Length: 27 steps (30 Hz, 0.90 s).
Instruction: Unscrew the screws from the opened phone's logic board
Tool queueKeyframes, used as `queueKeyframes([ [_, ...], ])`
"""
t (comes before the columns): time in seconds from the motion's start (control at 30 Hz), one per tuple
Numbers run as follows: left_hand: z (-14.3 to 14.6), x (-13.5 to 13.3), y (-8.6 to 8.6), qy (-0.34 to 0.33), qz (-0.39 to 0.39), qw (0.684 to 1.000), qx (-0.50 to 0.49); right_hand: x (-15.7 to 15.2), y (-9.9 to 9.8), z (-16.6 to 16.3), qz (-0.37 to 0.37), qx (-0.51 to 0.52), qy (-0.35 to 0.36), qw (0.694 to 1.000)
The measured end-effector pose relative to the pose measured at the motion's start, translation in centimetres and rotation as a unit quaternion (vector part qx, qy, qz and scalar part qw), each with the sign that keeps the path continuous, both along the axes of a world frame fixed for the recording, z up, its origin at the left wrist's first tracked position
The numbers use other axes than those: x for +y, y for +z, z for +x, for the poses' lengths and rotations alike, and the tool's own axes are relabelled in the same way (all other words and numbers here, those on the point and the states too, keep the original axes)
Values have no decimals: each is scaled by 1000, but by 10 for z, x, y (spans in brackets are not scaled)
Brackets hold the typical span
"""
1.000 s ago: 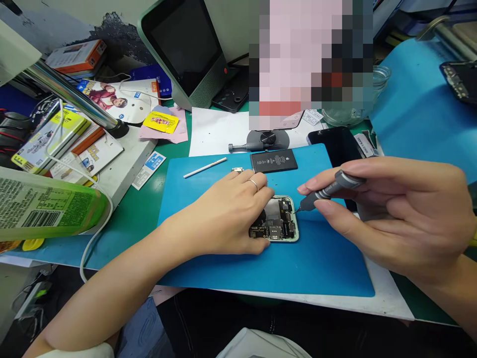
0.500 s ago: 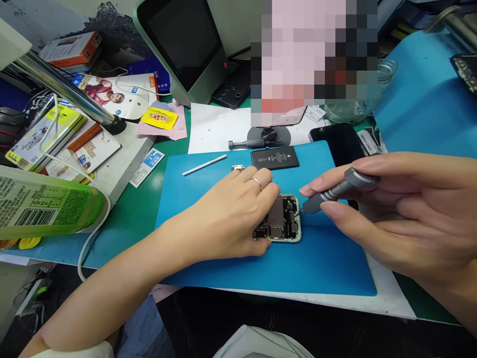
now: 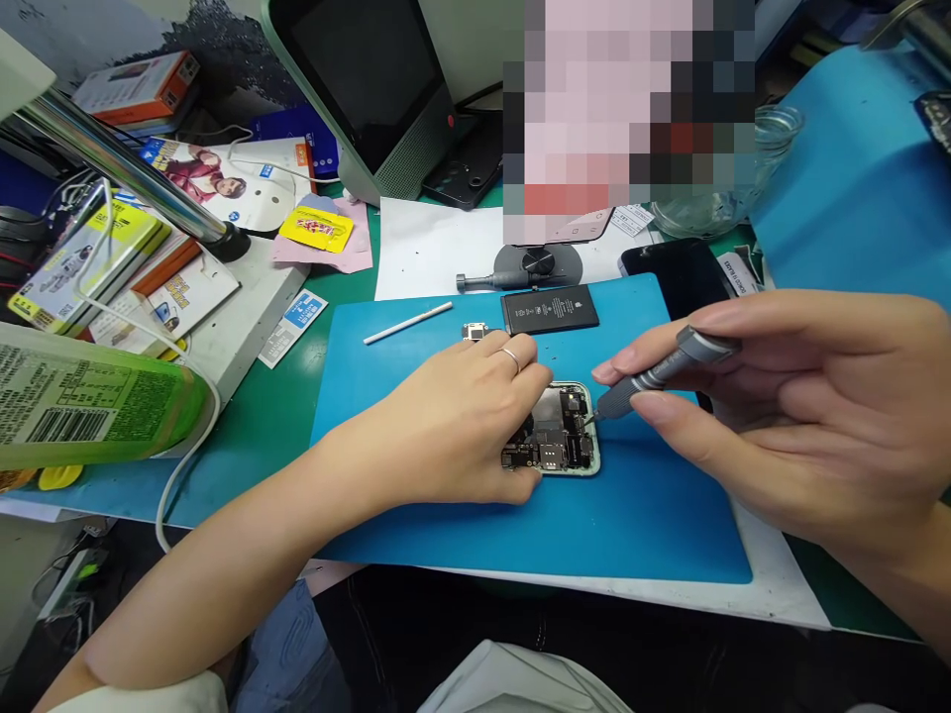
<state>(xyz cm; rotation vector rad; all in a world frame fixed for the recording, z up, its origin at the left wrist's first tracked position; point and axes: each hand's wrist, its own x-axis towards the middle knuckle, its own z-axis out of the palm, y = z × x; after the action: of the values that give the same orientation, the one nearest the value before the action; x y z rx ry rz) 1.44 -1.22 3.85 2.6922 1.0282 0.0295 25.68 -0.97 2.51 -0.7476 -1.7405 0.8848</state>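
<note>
An opened phone [image 3: 554, 451] lies on the blue mat [image 3: 475, 545], its circuit board and parts bare inside a pale frame. My left hand [image 3: 475, 416] is curled over the phone's left side, thumb along its near edge and fingers across the far edge, gripping it. Between the thumb and fingers of my right hand [image 3: 802, 416] is a grey screwdriver [image 3: 654, 376], tilted, its tip at the phone's right end. A black phone battery [image 3: 551, 309] lies behind the phone. Next to it is a small metal part [image 3: 475, 332], partly behind my left hand.
A white stick [image 3: 407, 324] rests on the mat's far left. Behind the mat are another screwdriver on a holder [image 3: 539, 267], a black phone [image 3: 680, 272] and a glass jar [image 3: 773, 149]. A green bottle [image 3: 96, 396], boxes and a lamp pole [image 3: 141, 158] crowd the left.
The screwdriver and my right hand have shifted slightly left and up in view. My left hand keeps its hold on the phone, and more of the board shows beside it.
</note>
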Motion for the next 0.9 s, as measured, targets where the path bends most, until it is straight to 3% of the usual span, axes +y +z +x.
queueKeyframes([
  [0.67, -2, 0, -1, -5, 6, 1000, -3, -2, -1, 4, -13, -1, 4, 1000],
  [0.9, -3, 3, 3, 7, -9, 1000, 11, -4, -1, 2, -5, 17, -26, 1000],
])
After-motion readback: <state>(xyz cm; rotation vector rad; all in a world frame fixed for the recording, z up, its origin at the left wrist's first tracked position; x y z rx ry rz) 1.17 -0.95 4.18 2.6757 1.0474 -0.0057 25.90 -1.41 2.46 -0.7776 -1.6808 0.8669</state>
